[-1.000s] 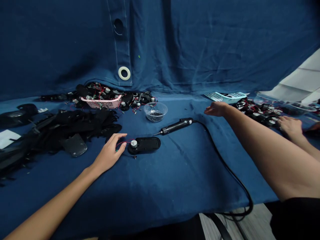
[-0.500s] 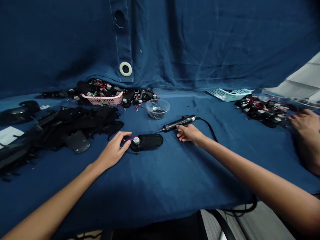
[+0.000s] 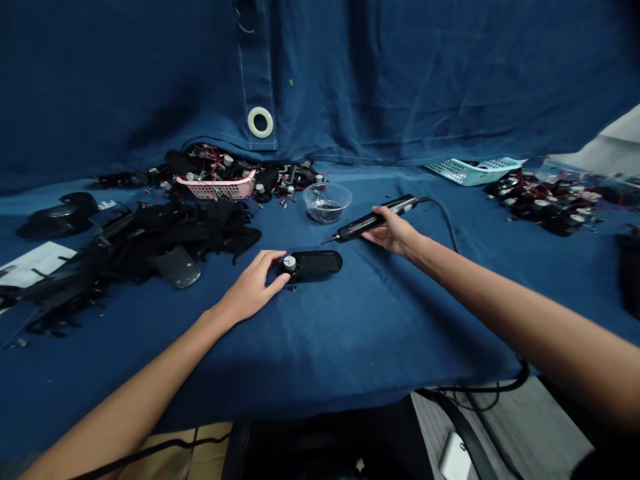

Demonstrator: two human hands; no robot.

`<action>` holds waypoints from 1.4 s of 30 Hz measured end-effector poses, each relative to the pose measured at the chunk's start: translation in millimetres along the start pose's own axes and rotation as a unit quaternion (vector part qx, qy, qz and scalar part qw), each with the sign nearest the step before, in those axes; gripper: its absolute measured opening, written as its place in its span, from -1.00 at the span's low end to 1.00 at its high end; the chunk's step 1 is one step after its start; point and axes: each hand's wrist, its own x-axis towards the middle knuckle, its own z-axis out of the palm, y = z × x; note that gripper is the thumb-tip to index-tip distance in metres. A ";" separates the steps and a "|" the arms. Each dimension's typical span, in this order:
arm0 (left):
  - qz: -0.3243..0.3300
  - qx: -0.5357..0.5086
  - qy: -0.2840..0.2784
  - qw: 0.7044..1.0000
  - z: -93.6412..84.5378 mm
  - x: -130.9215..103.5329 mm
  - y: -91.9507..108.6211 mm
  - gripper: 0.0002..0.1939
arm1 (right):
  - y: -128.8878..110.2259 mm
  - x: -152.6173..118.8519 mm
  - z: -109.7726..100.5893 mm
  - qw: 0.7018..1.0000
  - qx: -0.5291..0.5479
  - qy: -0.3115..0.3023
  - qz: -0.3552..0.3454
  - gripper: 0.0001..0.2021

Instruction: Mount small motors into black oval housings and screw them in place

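A black electric screwdriver (image 3: 377,217) is gripped in my right hand (image 3: 393,232), its thin bit pointing left above the cloth. Below the bit lies a long black plastic housing (image 3: 317,263) with a small silver motor (image 3: 289,263) at its left end. My left hand (image 3: 257,287) holds that left end, thumb and fingers on either side of the motor. Behind the housing stands a clear plastic bowl (image 3: 327,200) with tiny dark screws in the bottom.
A pink basket (image 3: 217,189) heaped with wired motor parts sits at the back left. Black plastic pieces (image 3: 165,233) pile up on the left. On the right are a light blue basket (image 3: 467,172) and more wired parts (image 3: 545,200). The screwdriver's cord (image 3: 447,217) trails right.
My right hand has closed around the screwdriver and lifted it. My left hand has moved in to hold the motor end of the housing. The other person's hand at the right has left the view.
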 end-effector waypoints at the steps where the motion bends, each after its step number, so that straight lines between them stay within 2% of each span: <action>1: 0.003 0.004 -0.015 1.000 -1.2 0.0 0.5 -0.50 | -0.5 -5.4 -1.1 0.999 0.011 0.020 -0.029 -0.83; 4: 0.008 0.038 -0.050 0.998 -5.3 2.9 0.7 -0.36 | -9.8 -19.7 -4.1 0.975 0.078 0.095 -0.184 -0.84; 6: 0.004 0.056 -0.068 0.996 -7.1 6.8 0.8 -0.37 | -21.6 -29.3 -3.7 0.953 0.117 0.110 -0.258 -0.84; 8: 0.004 0.063 -0.081 0.995 -6.8 11.3 2.2 -0.41 | -34.9 -40.1 0.3 0.944 0.134 0.085 -0.289 -0.83; 10: 0.012 0.064 -0.084 0.994 -4.8 14.8 5.2 -0.47 | -45.7 -51.0 8.4 0.938 0.130 0.032 -0.320 -0.88; 13: 0.023 0.076 -0.089 0.993 -1.8 16.1 11.3 -0.49 | -50.4 -62.6 24.9 0.929 0.106 -0.033 -0.353 -0.87; 17: 0.002 0.125 -0.094 0.988 -4.7 8.8 16.7 -0.33 | -34.5 -63.2 40.2 0.931 0.099 -0.048 -0.349 -0.88; 20: -0.062 0.135 -0.075 0.986 -8.8 0.0 17.6 -0.19 | -18.8 -57.9 39.5 0.942 0.100 -0.040 -0.319 -0.82; 22: -0.129 0.118 -0.043 0.984 -9.2 -5.2 16.9 -0.22 | -12.3 -54.8 34.9 0.948 0.100 -0.031 -0.302 -0.80; 25: -0.183 0.125 -0.015 0.975 -7.2 -10.3 13.5 -0.45 | -9.3 -51.9 27.7 0.950 0.104 -0.013 -0.294 -0.81; 29: -0.130 0.163 -0.079 0.975 -13.8 -9.4 6.0 -0.79 | -10.4 -49.3 23.0 0.950 0.115 0.003 -0.289 -0.83; 32: -0.052 0.195 -0.134 0.970 -32.0 -0.9 4.8 -0.71 | -10.1 -48.1 22.0 0.953 0.120 0.009 -0.279 -0.82; 35: 0.032 0.306 -0.127 0.943 -52.7 11.6 10.9 -0.64 | -9.4 -48.3 21.5 0.950 0.127 0.018 -0.286 -0.80; 38: 0.094 0.368 -0.140 0.915 -62.3 20.3 18.2 -0.56 | -9.8 -50.3 20.9 0.943 0.128 0.033 -0.304 -0.78; 40: 0.091 0.358 -0.179 0.912 -60.6 21.3 20.9 -0.56 | -10.4 -52.3 20.6 0.942 0.125 0.042 -0.309 -0.78; 42: 0.060 0.317 -0.210 0.923 -54.2 19.3 22.9 -0.46 | -10.6 -54.2 20.9 0.942 0.124 0.046 -0.308 -0.79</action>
